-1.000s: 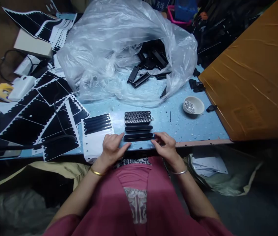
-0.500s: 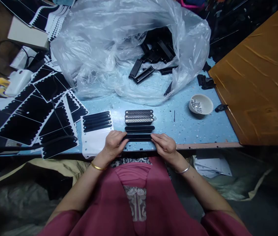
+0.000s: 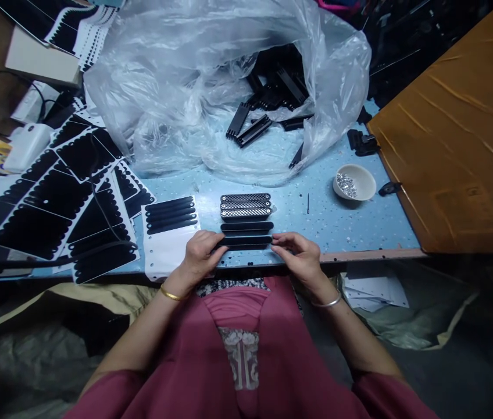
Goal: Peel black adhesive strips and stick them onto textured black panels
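Between my hands lies a black bar with rounded ends (image 3: pixel 246 240), close to the table's front edge. My left hand (image 3: pixel 203 251) pinches its left end between thumb and fingers. At the right end, my right hand (image 3: pixel 297 255) has its thumb and fingers parted, the fingertips right beside the bar. Just beyond is a second black bar (image 3: pixel 247 226). Behind that sit several pieces with a silver-and-black mesh pattern (image 3: pixel 245 206), side by side. To the left, a white backing sheet (image 3: pixel 165 253) carries several black adhesive strips (image 3: pixel 171 214) on its upper part.
A clear plastic bag (image 3: pixel 163 87) spreads over the back, with black grooved bars (image 3: pixel 253 131) at its mouth. A white bowl (image 3: pixel 362 185) of small metal parts stands right, near a brown panel (image 3: pixel 456 145). A thin pin (image 3: pixel 308 203) lies nearby. Strip sheets (image 3: pixel 37 224) pile up left.
My right hand has loosened its pinch on the bar's right end and moved slightly right, its thumb and fingers parting. The left hand still pinches the other end.
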`<state>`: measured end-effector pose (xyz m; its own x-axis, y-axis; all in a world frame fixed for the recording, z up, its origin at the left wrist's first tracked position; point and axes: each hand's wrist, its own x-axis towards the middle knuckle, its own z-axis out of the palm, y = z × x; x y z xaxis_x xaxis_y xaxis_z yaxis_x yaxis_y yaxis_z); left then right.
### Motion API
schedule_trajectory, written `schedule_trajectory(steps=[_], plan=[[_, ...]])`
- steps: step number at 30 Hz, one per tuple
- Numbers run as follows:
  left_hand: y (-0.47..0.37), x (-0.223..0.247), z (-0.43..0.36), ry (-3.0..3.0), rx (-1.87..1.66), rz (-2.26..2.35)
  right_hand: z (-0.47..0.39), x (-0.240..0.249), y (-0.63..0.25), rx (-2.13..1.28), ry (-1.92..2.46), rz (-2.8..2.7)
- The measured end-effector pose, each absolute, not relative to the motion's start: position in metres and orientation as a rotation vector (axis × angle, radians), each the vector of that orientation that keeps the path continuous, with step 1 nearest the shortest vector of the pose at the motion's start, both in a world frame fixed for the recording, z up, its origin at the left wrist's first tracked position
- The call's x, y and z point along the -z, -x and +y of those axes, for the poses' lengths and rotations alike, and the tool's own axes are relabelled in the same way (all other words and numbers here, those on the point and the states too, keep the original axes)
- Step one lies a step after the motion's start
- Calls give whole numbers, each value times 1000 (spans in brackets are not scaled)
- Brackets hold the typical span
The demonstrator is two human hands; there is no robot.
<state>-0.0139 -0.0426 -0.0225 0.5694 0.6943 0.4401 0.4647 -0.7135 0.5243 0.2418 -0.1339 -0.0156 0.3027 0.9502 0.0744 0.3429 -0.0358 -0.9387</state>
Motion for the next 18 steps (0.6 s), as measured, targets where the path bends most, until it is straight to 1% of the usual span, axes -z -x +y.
schedule_trajectory(steps=[3, 12, 16, 18], plan=[[12, 16, -46, -2456, -899, 930, -140, 13, -241, -870, 1617, -1029], [-21, -29, -88, -2627, -1005, 614, -155, 4, -212, -866, 1576, -631], [-45, -33, -110, -2646, -1069, 418, -155, -12, -208, -938, 1554, -610], [-56, -30, -118, -2638, -1072, 374, -155, -19, -207, -897, 1591, -680]])
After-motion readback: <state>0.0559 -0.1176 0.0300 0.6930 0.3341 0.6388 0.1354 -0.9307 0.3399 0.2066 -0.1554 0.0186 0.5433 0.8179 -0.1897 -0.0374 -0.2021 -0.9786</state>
